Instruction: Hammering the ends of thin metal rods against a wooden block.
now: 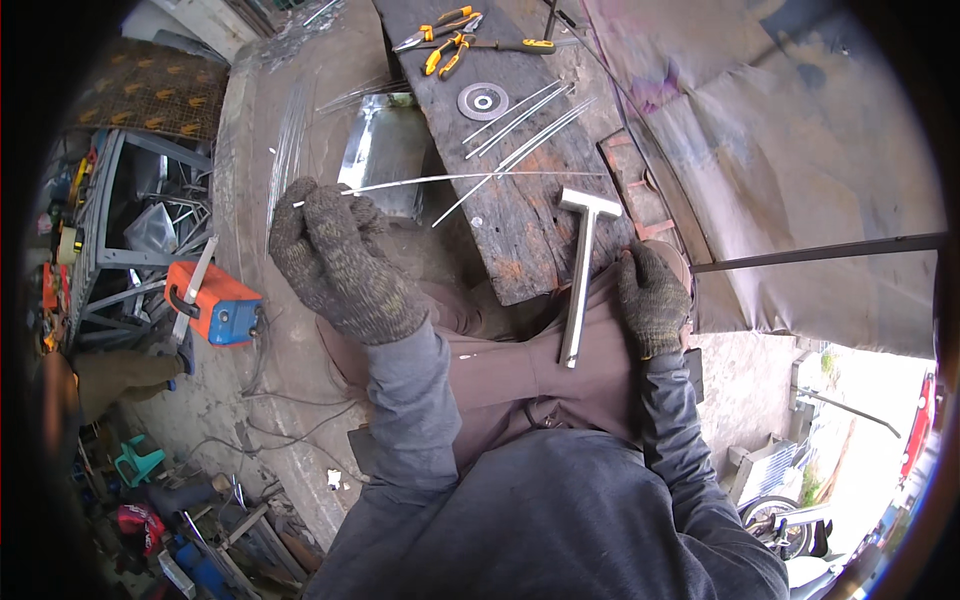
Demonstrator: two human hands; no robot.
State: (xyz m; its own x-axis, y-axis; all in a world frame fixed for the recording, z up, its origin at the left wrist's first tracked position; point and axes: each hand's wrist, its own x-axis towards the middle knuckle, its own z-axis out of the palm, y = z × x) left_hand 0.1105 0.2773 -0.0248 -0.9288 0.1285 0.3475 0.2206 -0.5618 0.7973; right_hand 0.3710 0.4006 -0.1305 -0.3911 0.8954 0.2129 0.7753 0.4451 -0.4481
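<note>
My left hand, in a knitted grey glove, pinches a long thin metal rod that runs to the right over a dark wooden plank. My right hand, gloved too, rests on my right knee beside the plank's near end, fingers curled with nothing in them. A steel hammer lies between the hands, its head on the plank and its handle hanging over the edge above my lap. Several more thin rods lie on the plank farther away.
A grey cutting disc and yellow-handled pliers lie at the plank's far end. A bent metal sheet sits left of the plank. An orange and blue welding machine stands on the floor at left, cables trailing. A dark bar juts from the right.
</note>
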